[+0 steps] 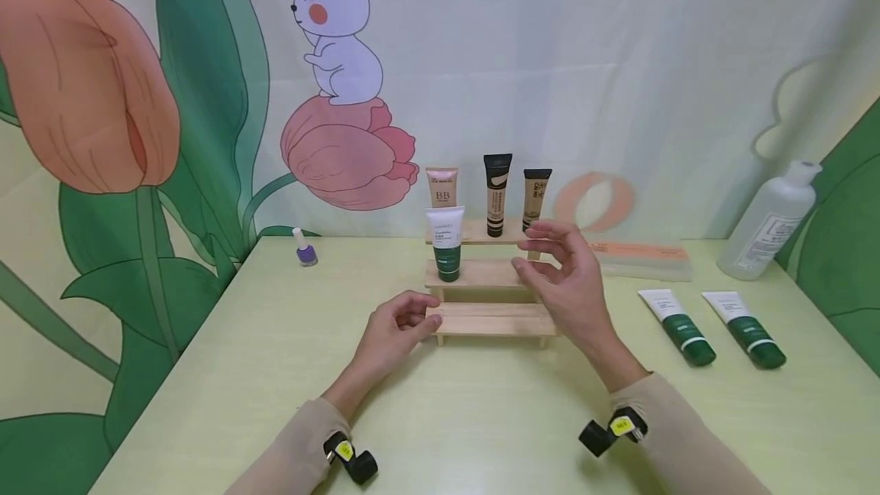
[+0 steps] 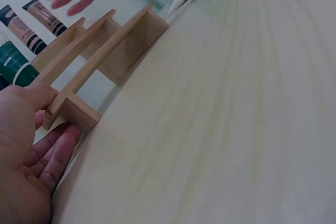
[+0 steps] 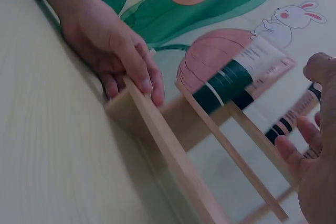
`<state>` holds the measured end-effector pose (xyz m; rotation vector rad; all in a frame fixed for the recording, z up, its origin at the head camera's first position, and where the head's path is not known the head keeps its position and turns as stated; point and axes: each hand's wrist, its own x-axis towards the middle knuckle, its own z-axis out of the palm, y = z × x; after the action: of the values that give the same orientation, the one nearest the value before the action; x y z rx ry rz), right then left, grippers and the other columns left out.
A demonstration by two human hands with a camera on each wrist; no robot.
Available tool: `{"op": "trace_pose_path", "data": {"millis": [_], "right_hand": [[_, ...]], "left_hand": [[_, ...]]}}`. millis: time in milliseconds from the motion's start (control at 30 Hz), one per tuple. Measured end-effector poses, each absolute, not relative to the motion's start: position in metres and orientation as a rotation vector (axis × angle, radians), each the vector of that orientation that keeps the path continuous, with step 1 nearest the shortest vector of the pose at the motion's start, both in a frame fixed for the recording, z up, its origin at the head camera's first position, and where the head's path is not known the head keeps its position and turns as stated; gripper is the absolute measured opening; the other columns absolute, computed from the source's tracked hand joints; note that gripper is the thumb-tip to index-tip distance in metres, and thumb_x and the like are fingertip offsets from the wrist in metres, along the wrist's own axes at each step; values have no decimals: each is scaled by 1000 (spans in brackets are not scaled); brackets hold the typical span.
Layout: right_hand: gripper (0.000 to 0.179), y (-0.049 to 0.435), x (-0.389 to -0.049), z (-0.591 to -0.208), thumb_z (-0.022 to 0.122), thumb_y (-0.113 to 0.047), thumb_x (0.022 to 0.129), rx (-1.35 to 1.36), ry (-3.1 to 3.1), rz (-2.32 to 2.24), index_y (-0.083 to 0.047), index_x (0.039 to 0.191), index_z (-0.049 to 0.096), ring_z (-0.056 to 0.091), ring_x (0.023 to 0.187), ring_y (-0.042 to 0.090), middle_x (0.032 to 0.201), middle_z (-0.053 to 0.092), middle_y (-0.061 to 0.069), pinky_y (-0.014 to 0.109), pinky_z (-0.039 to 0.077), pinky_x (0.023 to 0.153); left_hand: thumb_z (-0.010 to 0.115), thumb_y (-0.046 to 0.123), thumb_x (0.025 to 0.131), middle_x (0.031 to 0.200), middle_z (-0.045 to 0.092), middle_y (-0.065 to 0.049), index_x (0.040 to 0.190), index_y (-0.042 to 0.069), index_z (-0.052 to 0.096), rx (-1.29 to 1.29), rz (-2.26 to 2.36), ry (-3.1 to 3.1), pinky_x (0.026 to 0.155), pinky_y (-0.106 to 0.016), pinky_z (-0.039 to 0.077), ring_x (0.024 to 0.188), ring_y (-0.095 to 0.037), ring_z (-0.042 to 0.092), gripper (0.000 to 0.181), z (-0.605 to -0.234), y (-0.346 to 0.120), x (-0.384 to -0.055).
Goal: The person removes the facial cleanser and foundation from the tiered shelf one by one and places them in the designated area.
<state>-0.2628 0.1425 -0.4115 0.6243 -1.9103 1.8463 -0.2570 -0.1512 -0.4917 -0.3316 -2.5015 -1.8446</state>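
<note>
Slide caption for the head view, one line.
Left hand grips a three-tier wooden stand holding four upright tubes; the empty right hand hovers near the stand's right side.

Table (image 1: 275,373): pale yellow, faint streaked grain. Bearings are from the rack (image 1: 495,321), twelve at the far edge. The wooden rack stands on the table, three tiers. At ten o'clock, polish (image 1: 306,252), upright. Between two and three, a flat strip (image 1: 642,262); farther out, a bottle (image 1: 759,239), standing. At four, inner tube (image 1: 678,327) and outer tube (image 1: 745,329), lying apart, white ends toward eleven. Top tier (image 1: 477,234): BB tube (image 1: 442,188) at nine, foot hidden; small tube (image 1: 535,193) toward three; black tube (image 1: 496,197) between. Middle tier (image 1: 484,273): green tube (image 1: 447,247), upright, at nine.
</note>
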Motion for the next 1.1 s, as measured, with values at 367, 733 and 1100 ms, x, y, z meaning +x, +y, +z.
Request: {"op": "trace_pose_path", "data": {"millis": [367,733,1100], "right_hand": [[52,91,-281,-406,82,0,100,662,-1968,1923,-2,146,60,67,130,34,140,66,17,37,61,104],[55,60,-289,-412,82,-6,102,549,-2103,1949,-12,150,57,69,126,27,137,69,11,56,56,111],[42,55,-294,-416,82,-9,103,540,-2130,1910,-8,141,63,70,122,27,132,72,11,55,57,107]], "left_hand": [[84,25,103,106,75,-4,126,19,80,-337,-1847,-2508,77,-26,57,91,-21,68,24,-490,-152,-256],[85,23,103,106,76,-7,126,17,80,-364,-1889,-2484,78,-25,58,91,-22,70,25,-492,-153,-256],[85,24,103,106,76,-7,126,17,80,-352,-1860,-2490,77,-25,57,90,-21,70,24,-494,-154,-258]]}}
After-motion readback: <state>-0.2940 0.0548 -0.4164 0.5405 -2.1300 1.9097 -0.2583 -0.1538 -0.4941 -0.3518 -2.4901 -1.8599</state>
